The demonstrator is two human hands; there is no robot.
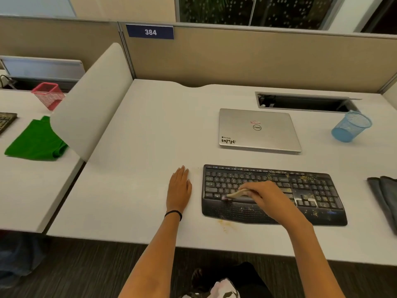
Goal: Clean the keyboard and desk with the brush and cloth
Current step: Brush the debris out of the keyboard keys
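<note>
The black keyboard lay near the front edge of the worktop, right of centre, its long axis running parallel to that edge and its palm rest toward the person. Yellowish crumbs were scattered over its right-hand keys and number pad.

The right hand hovered over the middle of the keyboard, fingers curled round the brush. The brush lay almost level with its long axis along the keyboard's length. Its free end pointed toward the keyboard's left end, just above the bottom row of keys. It was blurred, so its bristles could not be made out.

The left hand rested flat on the worktop just left of the keyboard, fingers straight and together, pointing toward the rear edge and holding nothing.

A grey cloth lay at the worktop's right edge, apart from the keyboard. A closed silver laptop sat behind the keyboard, with a blue mesh cup toward the rear right corner. A small brownish stain marked the worktop just in front of the keyboard's left half.
</note>
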